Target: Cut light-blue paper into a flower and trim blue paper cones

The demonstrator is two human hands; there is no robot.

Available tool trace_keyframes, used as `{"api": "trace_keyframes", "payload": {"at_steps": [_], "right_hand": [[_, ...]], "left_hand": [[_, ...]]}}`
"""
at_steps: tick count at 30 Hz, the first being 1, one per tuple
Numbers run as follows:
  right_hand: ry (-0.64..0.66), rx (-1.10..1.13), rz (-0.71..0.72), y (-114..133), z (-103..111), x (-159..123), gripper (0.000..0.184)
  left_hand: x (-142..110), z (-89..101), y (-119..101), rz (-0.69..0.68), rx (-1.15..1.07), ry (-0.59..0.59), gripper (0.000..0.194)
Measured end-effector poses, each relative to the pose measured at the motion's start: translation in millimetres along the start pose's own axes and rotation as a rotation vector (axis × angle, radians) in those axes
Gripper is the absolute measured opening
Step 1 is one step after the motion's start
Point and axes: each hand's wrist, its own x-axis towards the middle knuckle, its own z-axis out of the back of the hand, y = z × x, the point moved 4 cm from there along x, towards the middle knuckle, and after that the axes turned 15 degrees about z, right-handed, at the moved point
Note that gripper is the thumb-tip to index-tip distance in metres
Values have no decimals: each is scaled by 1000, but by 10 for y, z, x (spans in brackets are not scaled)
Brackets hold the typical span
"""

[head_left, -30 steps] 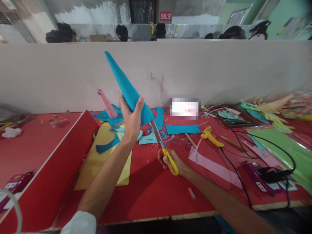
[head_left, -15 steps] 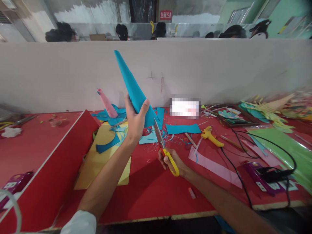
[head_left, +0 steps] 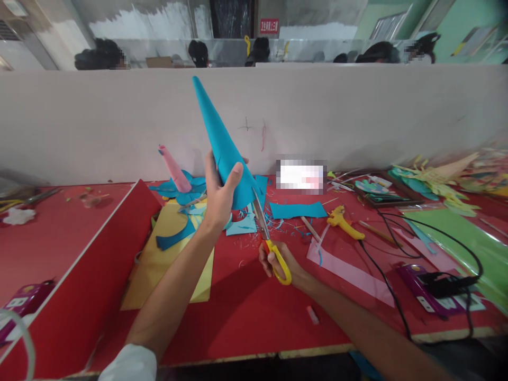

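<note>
My left hand [head_left: 219, 197] is wrapped round the wide end of a tall blue paper cone [head_left: 220, 138], held up above the red table [head_left: 246, 312] with its tip pointing up and left. My right hand [head_left: 280, 260] grips the yellow handles of a pair of scissors [head_left: 268, 239]. The scissor blades reach up to the cone's lower edge, by its right side. Blue paper scraps [head_left: 254, 225] lie on the table under the cone.
A yellow sheet [head_left: 174, 254] with a blue strip lies left of centre, beside a raised red board [head_left: 99, 275]. A pink cone [head_left: 174, 169] stands behind. A yellow glue gun [head_left: 344, 222], black cables [head_left: 397, 248], purple devices [head_left: 424, 288] and a green sheet [head_left: 468, 248] fill the right. A white partition [head_left: 357, 116] backs the table.
My left hand has swung the cone to the right and more upright. The scissors have followed slightly to the right, staying at the cone's lower edge.
</note>
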Motion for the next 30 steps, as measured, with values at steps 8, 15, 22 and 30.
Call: {"api": "trace_keyframes", "payload": {"at_steps": [8,15,22,30], "right_hand": [[157,-102,110,229,-105,28,78],[134,-119,123,207,-72,5,75],[51,-73,71,246,-55,15,75],[-40,-14,-36,72,-3,6,61]], "left_hand": [[16,82,14,-62,56,-125,68],[54,132,0,-130,157,-184,71],[-13,56,15,-110,184,-170,76],[-28,44,7,-148,184,-170,68]]}}
